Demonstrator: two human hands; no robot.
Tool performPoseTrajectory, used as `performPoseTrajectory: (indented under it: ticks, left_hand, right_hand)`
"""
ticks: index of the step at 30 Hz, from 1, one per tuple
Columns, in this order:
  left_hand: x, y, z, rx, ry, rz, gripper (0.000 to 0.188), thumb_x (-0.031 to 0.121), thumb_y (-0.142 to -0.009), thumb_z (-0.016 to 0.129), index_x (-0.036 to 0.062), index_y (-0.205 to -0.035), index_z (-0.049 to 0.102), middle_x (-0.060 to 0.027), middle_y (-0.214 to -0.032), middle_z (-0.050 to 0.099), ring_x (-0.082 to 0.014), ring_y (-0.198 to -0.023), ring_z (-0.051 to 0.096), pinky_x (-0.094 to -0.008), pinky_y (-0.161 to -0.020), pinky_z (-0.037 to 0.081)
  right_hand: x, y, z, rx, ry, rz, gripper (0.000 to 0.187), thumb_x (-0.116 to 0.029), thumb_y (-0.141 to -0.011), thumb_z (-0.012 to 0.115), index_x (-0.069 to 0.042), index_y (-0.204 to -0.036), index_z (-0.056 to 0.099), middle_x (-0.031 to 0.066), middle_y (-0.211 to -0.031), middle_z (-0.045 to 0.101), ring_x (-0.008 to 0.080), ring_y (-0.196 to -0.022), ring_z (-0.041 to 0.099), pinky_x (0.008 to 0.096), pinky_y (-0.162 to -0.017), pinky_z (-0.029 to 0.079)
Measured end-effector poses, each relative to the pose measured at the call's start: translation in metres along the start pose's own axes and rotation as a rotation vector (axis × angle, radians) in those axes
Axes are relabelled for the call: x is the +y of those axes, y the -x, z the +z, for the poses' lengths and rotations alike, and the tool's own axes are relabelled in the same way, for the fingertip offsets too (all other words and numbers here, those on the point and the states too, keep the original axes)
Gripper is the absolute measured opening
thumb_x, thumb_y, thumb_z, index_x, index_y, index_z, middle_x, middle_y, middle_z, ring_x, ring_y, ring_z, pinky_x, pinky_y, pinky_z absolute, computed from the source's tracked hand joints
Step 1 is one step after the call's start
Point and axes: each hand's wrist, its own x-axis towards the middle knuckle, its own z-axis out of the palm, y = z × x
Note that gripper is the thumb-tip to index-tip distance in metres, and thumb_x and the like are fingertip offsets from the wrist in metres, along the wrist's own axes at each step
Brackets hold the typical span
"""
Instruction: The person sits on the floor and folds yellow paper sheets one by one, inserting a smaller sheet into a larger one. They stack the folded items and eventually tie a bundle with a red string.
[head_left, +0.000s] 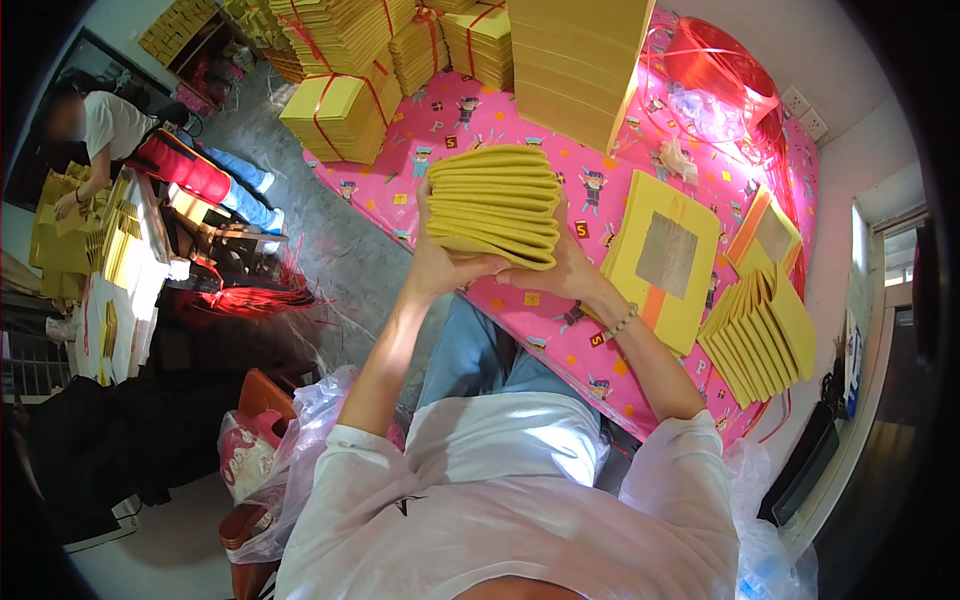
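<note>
Both my hands hold a thick stack of folded yellow paper [493, 205] above the near left edge of the pink-covered table, its rounded folds facing up and toward me. My left hand [440, 265] grips its left side, with the thumb along the bottom edge. My right hand [560, 268] wraps the right side, its thumb meeting the left one below the stack; a beaded bracelet is on that wrist. Fingers behind the stack are hidden. To the right of my right forearm lies a flat yellow pile [622, 245] with a grey rectangle and an orange strip on top.
A fanned yellow bundle [757, 335] and a smaller yellow piece [765, 235] lie at the right. Yellow stacks tied with red strap [340, 118] and a tall yellow pile [575, 70] stand behind. A red strap coil [718, 70] sits far right. Another person [180, 150] works at the left.
</note>
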Motion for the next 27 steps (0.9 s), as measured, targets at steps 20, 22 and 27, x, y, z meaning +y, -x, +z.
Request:
performPoseTrajectory:
  ticks: [20,22,27]
  left_hand:
    - [0.006,-0.005,0.003,0.054,0.08,0.036,0.101,0.012,-0.059,0.09,0.0034,-0.133,0.022,-0.0128,-0.123,0.053,-0.0214,-0.111,0.056,-0.035,-0.094,0.047]
    - [0.002,-0.005,0.007,0.045,0.003,-0.02,0.09,0.01,-0.062,0.088,0.0017,-0.13,0.031,-0.0117,-0.116,0.059,-0.0206,-0.106,0.06,-0.0338,-0.09,0.049]
    - [0.003,-0.011,0.008,0.085,-0.087,0.109,0.043,0.008,-0.069,0.084,-0.0009,-0.105,0.064,-0.0073,-0.098,0.067,-0.0184,-0.093,0.064,-0.0314,-0.083,0.052]
  right_hand:
    - [-0.085,-0.001,-0.006,0.113,0.888,-0.366,0.092,-0.042,-0.072,0.078,-0.005,-0.143,0.032,0.018,-0.149,0.028,0.042,-0.14,0.017,0.0498,-0.115,0.017]
    - [-0.084,0.003,-0.012,0.127,0.797,-0.363,0.101,-0.044,-0.069,0.08,-0.004,-0.145,0.026,0.0209,-0.15,0.023,0.0428,-0.141,0.014,0.0498,-0.115,0.017]
    - [-0.056,-0.001,-0.015,0.177,0.514,-0.256,0.132,-0.048,-0.06,0.086,-0.001,-0.148,-0.001,0.0256,-0.151,0.01,0.0377,-0.142,0.011,0.0449,-0.115,0.016]
